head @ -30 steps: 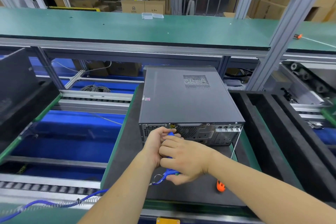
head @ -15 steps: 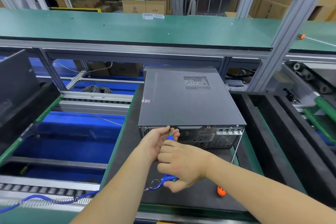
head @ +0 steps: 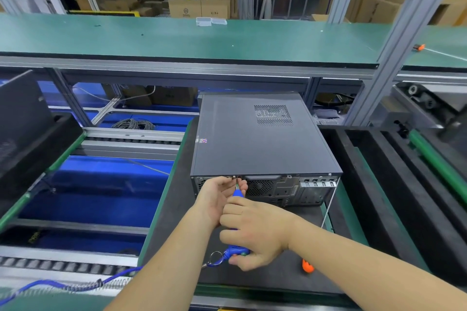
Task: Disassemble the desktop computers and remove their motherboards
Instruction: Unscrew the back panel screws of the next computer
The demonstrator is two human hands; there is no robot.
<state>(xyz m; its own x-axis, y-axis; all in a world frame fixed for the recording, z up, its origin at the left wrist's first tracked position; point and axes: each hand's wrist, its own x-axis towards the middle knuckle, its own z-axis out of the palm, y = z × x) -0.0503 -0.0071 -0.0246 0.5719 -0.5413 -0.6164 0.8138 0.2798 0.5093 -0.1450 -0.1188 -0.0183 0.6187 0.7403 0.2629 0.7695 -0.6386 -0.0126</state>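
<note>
While unreadable, computer case sticker

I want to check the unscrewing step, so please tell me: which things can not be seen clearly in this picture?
All in the head view:
- Screw and bit tip: hidden by the left hand at the rear panel of the computer case.
- Blue screwdriver body: mostly covered by the right hand.
- Motherboard: hidden inside the closed case.
- Rear ports: too small to identify.
- Orange tool: partly behind the right forearm.
</note>
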